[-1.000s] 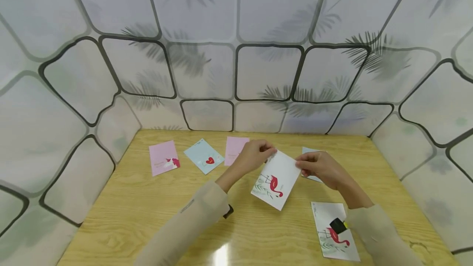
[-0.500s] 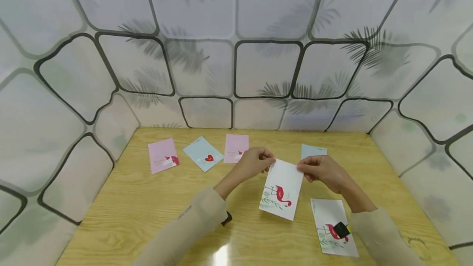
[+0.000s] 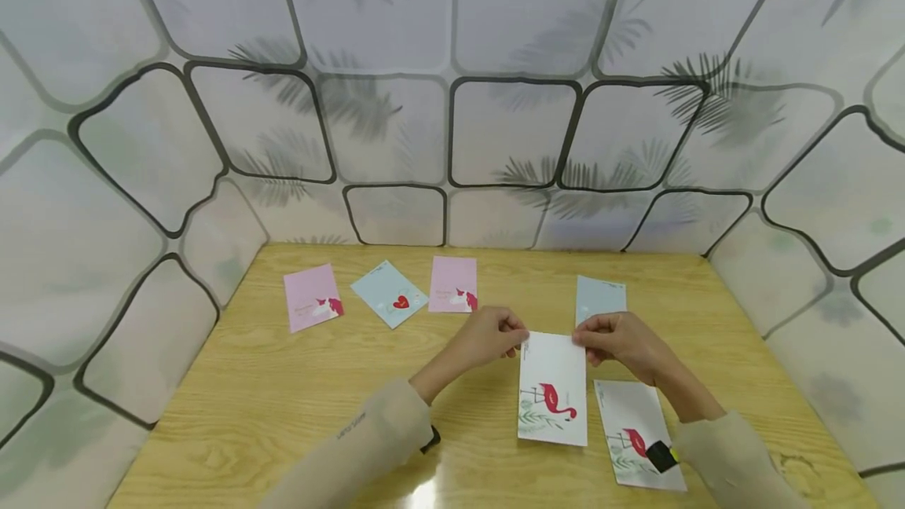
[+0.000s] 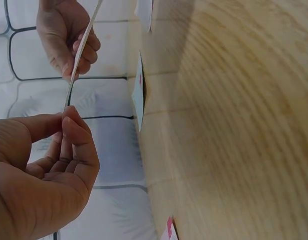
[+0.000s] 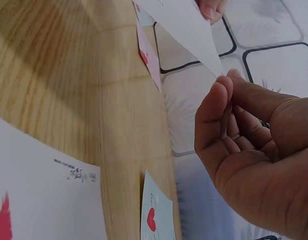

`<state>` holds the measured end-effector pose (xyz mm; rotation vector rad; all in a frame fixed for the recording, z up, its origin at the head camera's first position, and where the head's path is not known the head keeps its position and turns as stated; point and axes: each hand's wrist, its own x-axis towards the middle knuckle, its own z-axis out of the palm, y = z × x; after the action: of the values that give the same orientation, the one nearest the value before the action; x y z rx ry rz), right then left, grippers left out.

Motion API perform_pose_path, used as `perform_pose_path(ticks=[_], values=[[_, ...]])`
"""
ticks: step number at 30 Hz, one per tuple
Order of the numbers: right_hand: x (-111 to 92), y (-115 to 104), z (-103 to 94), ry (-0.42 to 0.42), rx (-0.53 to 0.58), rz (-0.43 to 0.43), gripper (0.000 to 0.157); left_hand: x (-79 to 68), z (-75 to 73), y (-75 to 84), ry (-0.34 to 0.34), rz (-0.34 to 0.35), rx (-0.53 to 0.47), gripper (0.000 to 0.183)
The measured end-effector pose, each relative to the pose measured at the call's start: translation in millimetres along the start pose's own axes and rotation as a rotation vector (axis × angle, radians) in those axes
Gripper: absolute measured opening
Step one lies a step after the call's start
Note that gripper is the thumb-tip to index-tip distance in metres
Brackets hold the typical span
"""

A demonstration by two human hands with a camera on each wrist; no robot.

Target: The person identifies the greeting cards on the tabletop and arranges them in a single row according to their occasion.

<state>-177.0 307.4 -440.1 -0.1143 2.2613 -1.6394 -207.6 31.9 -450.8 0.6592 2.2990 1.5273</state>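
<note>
One held card [image 3: 553, 388], lengthwise, flamingo end [image 3: 551, 415] nearest

Wooden table [image 3: 283, 383], its far edge meeting a wall [image 3: 512, 136] patterned with black and grey rounded outlines and palm fronds. Along the far edge, from the far-left corner: a pink unicorn card [image 3: 309, 289]; a light-blue heart card [image 3: 382, 287], set askew; a second pink card [image 3: 452, 280], near the middle; and, towards the far-right corner, a second light-blue card [image 3: 601, 297]. Nearer the viewer, towards the right edge, lies a white flamingo card [image 3: 625, 407], partly covered.
</note>
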Motion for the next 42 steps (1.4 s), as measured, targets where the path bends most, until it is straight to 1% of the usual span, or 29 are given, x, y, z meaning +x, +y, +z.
perform_pose_path(ticks=[7,12,16,21,24,28,32,36,38,42], values=[[-5.8,5.2,3.2,-0.011,-0.020,0.009,0.031,-1.7,8.4,-6.7,0.019,-0.061,-0.021,0.008],[-8.2,9.5,7.5,-0.023,-0.051,0.001,0.029,-6.5,14.1,-9.8,0.017,-0.070,-0.020,0.007],[-9.0,13.4,11.7,-0.026,-0.088,-0.005,0.025,-9.6,18.4,-12.8,0.020,-0.074,0.004,0.006],[-7.7,19.7,16.7,-0.003,-0.178,-0.011,0.018,-12.4,23.0,-15.5,0.022,-0.095,0.018,0.008],[-7.5,24.0,18.5,0.008,-0.256,-0.032,0.015,-15.0,24.9,-15.2,0.019,-0.114,0.020,0.009],[-8.4,28.3,20.1,0.001,-0.342,-0.068,0.013,-17.7,28.0,-15.4,0.016,-0.132,0.042,0.010],[-8.2,31.2,21.1,0.007,-0.406,-0.101,0.010,-17.5,31.9,-18.7,0.017,-0.129,0.067,0.011],[-7.9,33.7,23.3,0.036,-0.476,-0.122,0.005,-15.2,36.5,-23.9,0.015,-0.108,0.103,0.013],[-8.2,34.4,25.2,0.051,-0.508,-0.128,0.004,-13.8,39.0,-26.4,0.017,-0.094,0.132,0.014],[-8.9,32.9,28.9,0.076,-0.548,-0.136,0.005,-11.5,42.1,-28.3,0.030,-0.078,0.195,0.016]])
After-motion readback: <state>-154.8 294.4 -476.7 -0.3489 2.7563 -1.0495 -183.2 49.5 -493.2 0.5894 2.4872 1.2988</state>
